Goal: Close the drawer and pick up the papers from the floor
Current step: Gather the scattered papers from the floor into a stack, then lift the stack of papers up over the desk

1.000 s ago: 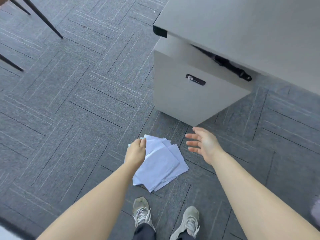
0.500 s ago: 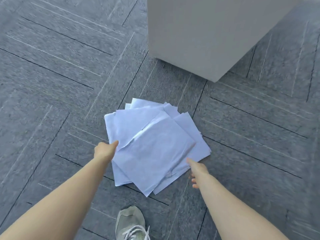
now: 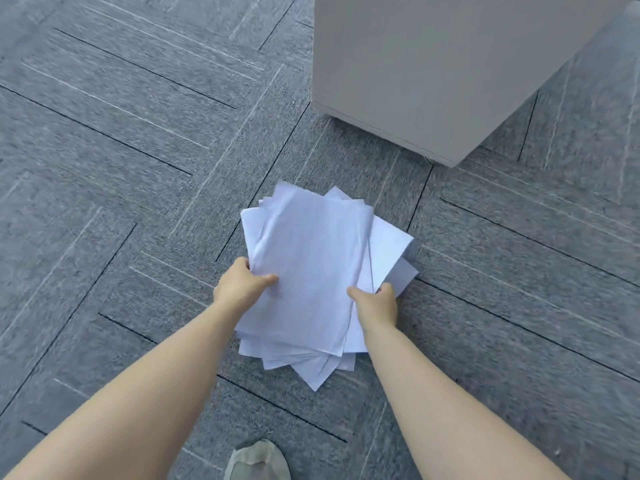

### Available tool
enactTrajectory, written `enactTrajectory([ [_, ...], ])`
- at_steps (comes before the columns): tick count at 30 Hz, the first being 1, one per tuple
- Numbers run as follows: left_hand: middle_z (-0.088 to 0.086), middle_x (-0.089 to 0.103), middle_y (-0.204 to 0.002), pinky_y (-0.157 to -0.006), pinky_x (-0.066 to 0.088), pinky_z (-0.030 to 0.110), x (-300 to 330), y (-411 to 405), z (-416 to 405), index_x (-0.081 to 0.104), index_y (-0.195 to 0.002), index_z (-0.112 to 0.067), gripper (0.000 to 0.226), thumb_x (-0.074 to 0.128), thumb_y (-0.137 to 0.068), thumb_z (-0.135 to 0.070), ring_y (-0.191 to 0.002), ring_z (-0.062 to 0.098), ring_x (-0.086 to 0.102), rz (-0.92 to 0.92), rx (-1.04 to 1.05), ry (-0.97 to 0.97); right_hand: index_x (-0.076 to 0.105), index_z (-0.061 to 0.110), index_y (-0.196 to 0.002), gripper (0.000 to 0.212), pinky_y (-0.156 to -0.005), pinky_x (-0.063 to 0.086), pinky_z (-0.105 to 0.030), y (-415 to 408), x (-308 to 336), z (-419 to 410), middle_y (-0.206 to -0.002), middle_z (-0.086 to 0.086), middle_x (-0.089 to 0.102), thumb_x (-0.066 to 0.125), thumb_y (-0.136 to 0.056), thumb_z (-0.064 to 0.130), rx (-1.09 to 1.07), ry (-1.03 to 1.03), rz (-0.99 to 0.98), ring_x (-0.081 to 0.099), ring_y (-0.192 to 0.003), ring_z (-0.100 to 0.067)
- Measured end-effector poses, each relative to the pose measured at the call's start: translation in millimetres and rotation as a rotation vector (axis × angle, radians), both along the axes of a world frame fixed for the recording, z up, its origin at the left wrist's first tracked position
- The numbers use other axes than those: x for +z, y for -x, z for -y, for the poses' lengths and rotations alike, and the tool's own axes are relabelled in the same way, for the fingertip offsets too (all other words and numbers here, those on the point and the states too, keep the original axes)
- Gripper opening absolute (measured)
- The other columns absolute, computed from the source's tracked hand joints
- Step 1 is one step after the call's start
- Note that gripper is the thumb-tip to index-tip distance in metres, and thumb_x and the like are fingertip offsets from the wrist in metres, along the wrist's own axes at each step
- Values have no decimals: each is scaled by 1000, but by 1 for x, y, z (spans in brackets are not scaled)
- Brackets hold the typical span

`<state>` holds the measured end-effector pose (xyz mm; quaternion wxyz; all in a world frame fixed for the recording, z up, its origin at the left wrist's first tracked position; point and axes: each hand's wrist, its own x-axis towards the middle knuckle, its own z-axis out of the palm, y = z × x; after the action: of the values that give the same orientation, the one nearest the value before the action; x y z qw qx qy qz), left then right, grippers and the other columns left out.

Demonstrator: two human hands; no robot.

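A loose stack of white papers (image 3: 311, 265) lies fanned out over the grey carpet in the middle of the view. My left hand (image 3: 239, 289) grips the stack's left edge, thumb on top. My right hand (image 3: 375, 301) grips the right side, thumb on the top sheet. The sheets are gathered between both hands, with lower corners sticking out underneath. The grey drawer cabinet (image 3: 433, 74) stands just beyond the papers at the upper right; only its plain lower front and side show, so the drawer itself is out of sight.
Grey carpet tiles (image 3: 121, 168) with line patterns cover the floor all around. The toe of a pale shoe (image 3: 258, 460) shows at the bottom edge, between my forearms.
Both hands have closed on the papers from either side and pushed the spread sheets into a tighter stack. My view has dropped closer to the floor.
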<state>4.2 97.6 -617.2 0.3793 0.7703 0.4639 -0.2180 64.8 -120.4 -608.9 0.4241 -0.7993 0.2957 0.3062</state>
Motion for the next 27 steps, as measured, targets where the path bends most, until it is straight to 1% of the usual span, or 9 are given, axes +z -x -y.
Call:
enactTrajectory([
  [3, 11, 74, -98, -85, 56, 41, -3, -4, -2, 68, -84, -17, 31, 80, -59, -31, -88, 29, 69, 47, 98, 216, 36, 3, -141, 72, -85, 45, -39, -3, -5, -4, -133, -18, 56, 72, -81, 20, -243, -8, -12, 59, -108, -34],
  [5, 18, 77, -97, -87, 59, 48, -6, -2, 4, 72, -77, -14, 27, 75, -51, -24, -90, 34, 73, 65, 104, 319, 35, 2, -142, 73, -81, 42, -38, -4, -6, -1, -135, -20, 55, 72, -82, 22, -299, 35, -29, 59, -116, -37],
  [8, 21, 76, -93, -83, 59, 56, -12, 4, 13, 69, -84, -6, 36, 66, -52, -20, -88, 37, 73, 159, 73, 337, 38, 1, -136, 74, -79, 44, -40, -3, -6, 7, -137, -23, 53, 77, -78, 25, -308, 132, -66, 59, -117, -40],
  [12, 12, 65, -79, -72, 56, 43, 26, 5, 19, 63, -89, 9, 41, 63, -56, -16, -72, 20, 60, 281, 130, 389, 60, 5, -118, 71, -94, 51, -45, 0, 0, 17, -126, -20, 63, 81, -63, 44, -252, 25, -70, 62, -113, -38],
  [15, -1, 72, -66, -63, 59, 30, 95, 3, 9, 67, -87, 3, 33, 70, -58, -12, -62, 11, 66, 362, 153, 460, 62, 21, -115, 82, -100, 47, -51, -2, 31, 21, -123, -9, 64, 81, -49, 64, -158, -179, -43, 59, -115, -32],
  [17, -6, 74, -61, -59, 60, 26, 158, 0, -2, 69, -84, -4, 28, 74, -56, -10, -58, 6, 68, 410, 148, 494, 48, 26, -124, 99, -105, 42, -55, -8, 86, 20, -130, -4, 59, 86, -42, 65, -187, -345, -41, 56, -122, -30],
  [19, -4, 76, -65, -60, 62, 27, 231, -6, -11, 70, -84, -6, 30, 76, -55, -8, -60, 10, 71, 453, 173, 514, 40, 29, -118, 91, -105, 42, -53, -22, 149, 24, -128, -3, 56, 88, -47, 59, -194, -465, 11, 56, -120, -30],
  [23, -2, 77, -68, -65, 62, 29, 395, -33, -27, 72, -85, -1, 33, 77, -53, -5, -66, 13, 71, 569, 192, 496, 58, 16, -107, 63, -102, 46, -59, -62, 350, 17, -113, -9, 72, 89, -57, 42, -126, -570, 181, 67, -110, -34],
  [27, 20, 76, -91, -82, 59, 46, 559, -70, -33, 73, -91, 8, 40, 79, -53, -5, -84, 28, 70, 634, 155, 510, 64, 6, -124, 42, -100, 48, -54, -95, 552, 11, -122, -14, 72, 71, -83, 7, -46, -747, 277, 67, -115, -33],
])
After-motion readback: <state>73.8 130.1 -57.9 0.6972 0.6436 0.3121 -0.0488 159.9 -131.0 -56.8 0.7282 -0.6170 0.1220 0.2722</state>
